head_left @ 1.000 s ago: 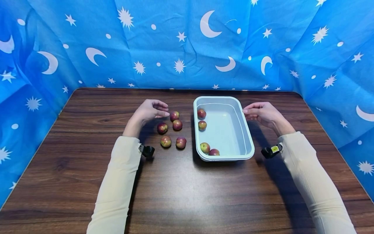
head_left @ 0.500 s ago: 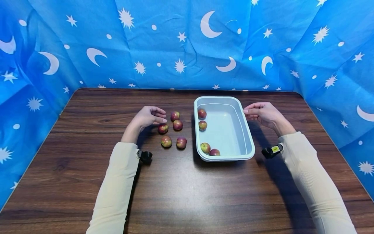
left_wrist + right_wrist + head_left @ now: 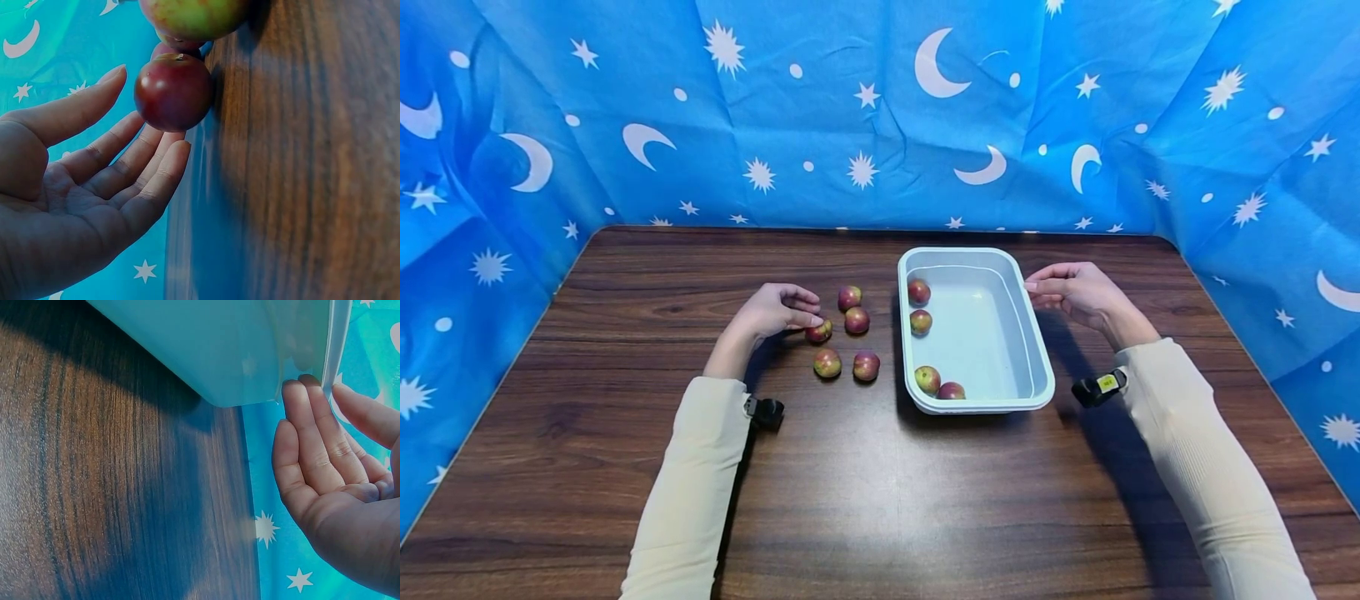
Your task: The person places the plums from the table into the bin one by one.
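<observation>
On the left, my left hand [image 3: 775, 310] hovers at a dark red plum [image 3: 822, 332] on the table, its thumb and fingers spread apart. The left wrist view has this plum [image 3: 175, 94] just beyond the fingertips, with the thumb [image 3: 87, 109] raised off it. Several more plums lie close by, among them a greenish-red one [image 3: 827, 363] and a purple one [image 3: 866, 366]. My right hand [image 3: 1078, 293] pinches the right rim of a white plastic tub [image 3: 1040, 367]. In the right wrist view its fingers [image 3: 300, 409] rest against the outer wall below the rim.
Inside the tub, several plums lie along the left side and near corner, such as a yellow-green one [image 3: 927, 380]. Dark wood-grain table [image 3: 850, 500] lies under everything. A blue curtain [image 3: 850, 108] with moons and stars stands behind its far edge.
My left hand has moved left and toward me, from beside the farthest plum to the leftmost dark red one. The right hand and the tub have stayed in place.
</observation>
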Demonstrator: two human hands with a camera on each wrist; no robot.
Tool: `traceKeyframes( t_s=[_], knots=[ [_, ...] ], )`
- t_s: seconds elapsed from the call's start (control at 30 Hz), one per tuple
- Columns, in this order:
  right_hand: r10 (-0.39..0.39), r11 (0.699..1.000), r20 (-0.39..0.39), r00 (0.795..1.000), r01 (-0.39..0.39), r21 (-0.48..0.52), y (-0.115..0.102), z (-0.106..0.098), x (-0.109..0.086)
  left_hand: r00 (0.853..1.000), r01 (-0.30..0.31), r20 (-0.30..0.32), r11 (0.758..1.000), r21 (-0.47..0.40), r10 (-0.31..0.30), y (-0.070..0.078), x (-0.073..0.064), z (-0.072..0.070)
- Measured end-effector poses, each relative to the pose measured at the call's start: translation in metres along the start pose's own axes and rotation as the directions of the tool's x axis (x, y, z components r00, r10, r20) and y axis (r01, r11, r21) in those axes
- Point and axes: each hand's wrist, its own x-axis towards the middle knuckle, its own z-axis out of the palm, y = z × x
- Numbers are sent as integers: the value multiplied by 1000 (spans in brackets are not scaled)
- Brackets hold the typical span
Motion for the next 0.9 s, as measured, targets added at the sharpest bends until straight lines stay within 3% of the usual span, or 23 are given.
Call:
traceKeyframes(
  t_s=[0.43,0.9],
  knots=[
    [-14,1000,16,1000,14,10,1,0,2,1000,-2,26,999,40,1,-8,-3,1],
    [-18,1000,17,1000,18,5,0,0,1,999,-11,36,1000,14,11,-10,-4,1]
  ],
)
